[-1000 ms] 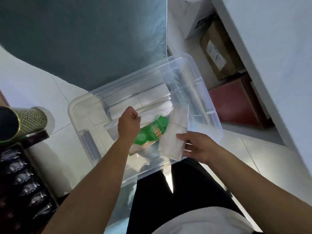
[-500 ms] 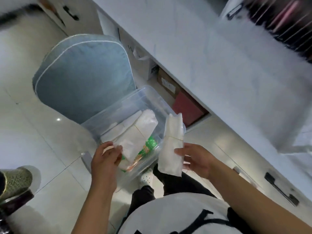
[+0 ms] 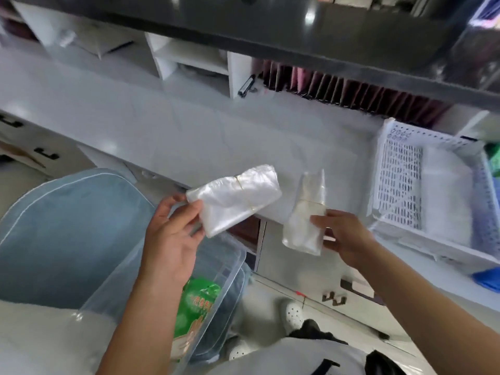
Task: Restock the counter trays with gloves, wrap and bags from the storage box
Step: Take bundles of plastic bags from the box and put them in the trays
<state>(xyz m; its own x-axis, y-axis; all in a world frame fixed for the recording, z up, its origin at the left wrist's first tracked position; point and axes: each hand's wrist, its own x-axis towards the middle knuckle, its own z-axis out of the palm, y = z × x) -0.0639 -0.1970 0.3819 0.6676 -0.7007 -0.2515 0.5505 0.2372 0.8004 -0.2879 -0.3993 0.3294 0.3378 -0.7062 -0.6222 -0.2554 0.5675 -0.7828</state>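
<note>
A: Where are the bags right now?

B: One bundle in each hand, held over the near edge of the table (image 3: 189,131). The left hand (image 3: 173,234) has its thumb and fingers (image 3: 193,212) pinched on the corner of the left bundle of bags (image 3: 238,196), which sticks out toward 2 o'clock. The right hand (image 3: 349,236) has its fingers clamped on the middle of the right bundle of bags (image 3: 307,220), held roughly upright.

A: And the tray?

B: The white perforated tray (image 3: 400,169) sits at 3 o'clock on the table, with some pale plastic stock already in it. The storage box (image 3: 213,299) is down at 6 o'clock, a green packet (image 3: 197,301) showing through its clear wall.

A: How will they handle?

B: Light and limp, I'd judge: thin, slick film folded flat, each bundle apparently bound by a thin band around its middle. A corner pinch like the left one lets the free end sag and sheets could slip out. Gripping across the band, as the right hand nearly does, should keep the stack together.

A: Fragile?

B: Not breakable, but easily fanned apart or crumpled, so lay them flat rather than drop them.
</note>
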